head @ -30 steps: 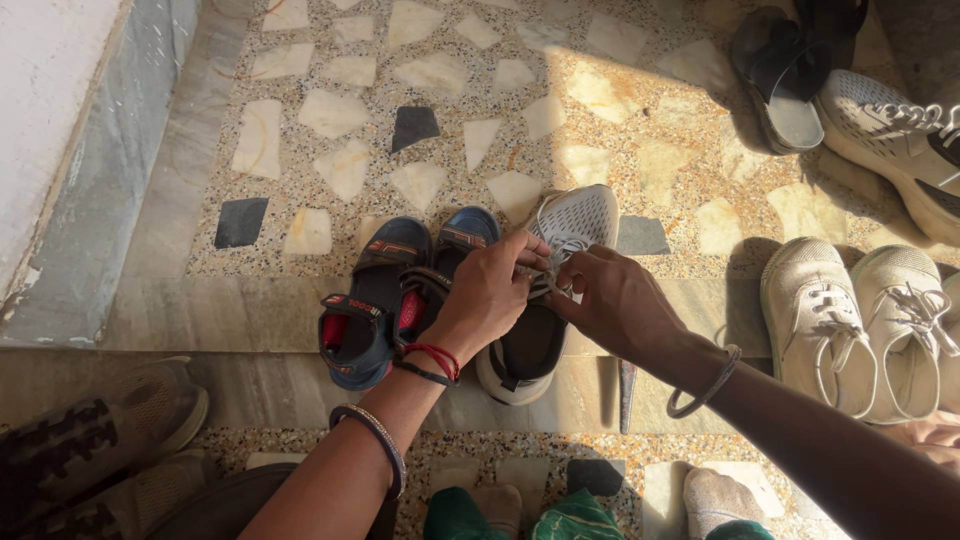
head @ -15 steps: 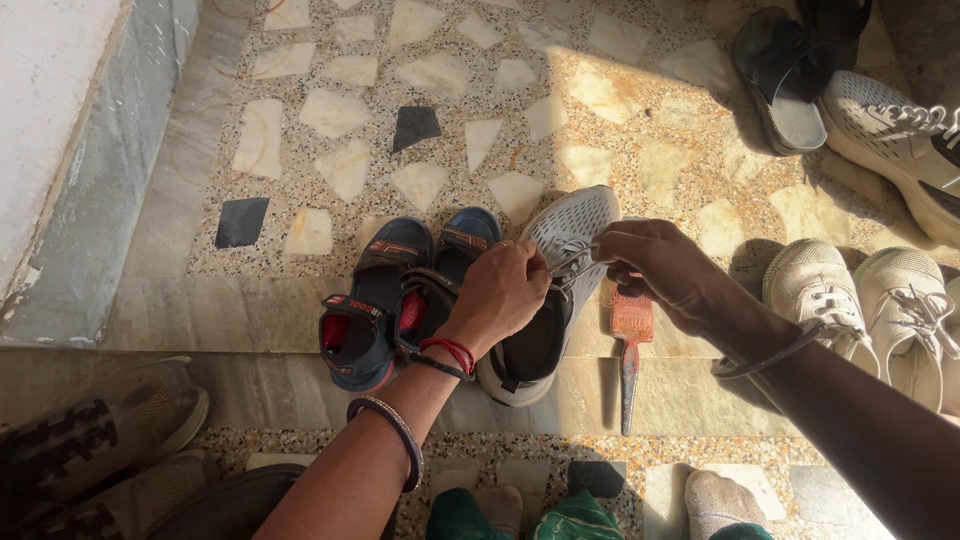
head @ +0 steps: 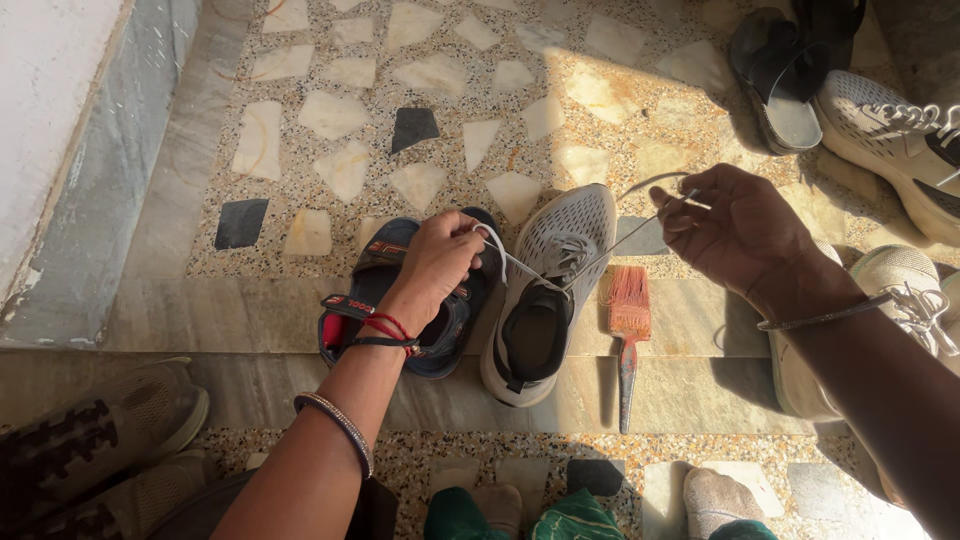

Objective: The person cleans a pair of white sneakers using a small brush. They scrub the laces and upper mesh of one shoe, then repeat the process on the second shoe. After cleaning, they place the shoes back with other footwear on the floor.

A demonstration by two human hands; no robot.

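1. Since the frame half a second earlier: both hands drawn apart, left hand (head: 437, 262) moved left over the sandals, right hand (head: 742, 232) lifted up and to the right. Lace ends (head: 520, 266) now stretched out to either side of the grey sneaker (head: 550, 290) where before held close over its tongue.
2. Terrazzo floor (head: 330, 120) with pale and dark stone chips noted, partly in sun, partly in shadow; grey stone step (head: 200, 310) crossing beneath the footwear.
3. Grey sneaker found upright on the step, toe pointing away, between the sandals and the brush, touching the sandals on its left side.
4. Pair of navy sandals with red trim (head: 385, 300) just left of the sneaker, partly covered by the left hand.
5. White sneakers (head: 900, 290) at far right, largely behind the right forearm; dark slippers (head: 790, 70) and another pale shoe (head: 890, 130) at upper right, well apart.
6. Left hand closed, pinching one lace end looped over the fingers; red thread and bangles on that wrist.
7. Right hand closed, pinching the other lace end, pulled taut toward the eyelets; thin bangle on the wrist.
8. Small brush with reddish bristles (head: 627, 305) lying just right of the sneaker, handle pointing toward the wearer, untouched.
9. Judged: lacing pulled snug through the eyelets, ends not yet knotted.
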